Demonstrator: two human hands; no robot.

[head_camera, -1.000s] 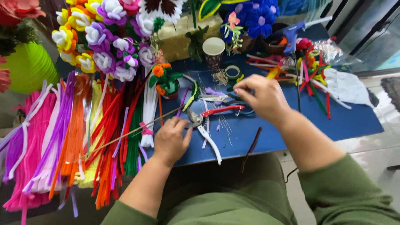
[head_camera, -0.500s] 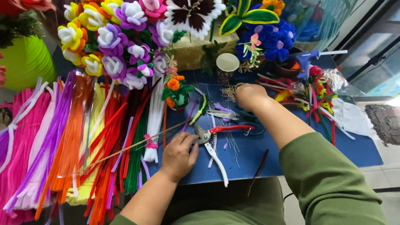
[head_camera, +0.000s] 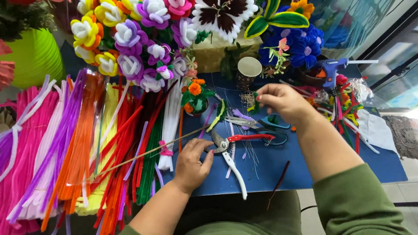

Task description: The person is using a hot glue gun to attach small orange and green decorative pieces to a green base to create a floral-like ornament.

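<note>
My left hand rests on the blue table mat with its fingers curled and nothing visible in them. Its fingertips lie next to the head of red-and-white handled cutters. A thin wooden stick runs just past its knuckles. My right hand is raised over the mat and pinches a small green fuzzy piece between thumb and fingertips. Thin wires lie under it.
Bundles of coloured pipe cleaners fill the left side. Handmade pipe-cleaner flowers stand at the back beside a green pot, with a small cup nearby. Teal-handled scissors lie mid-mat, and a blue glue gun lies at the right.
My right hand has lifted off the mat and moved towards the back, now pinching the green piece. My left hand stays in place by the cutters.
</note>
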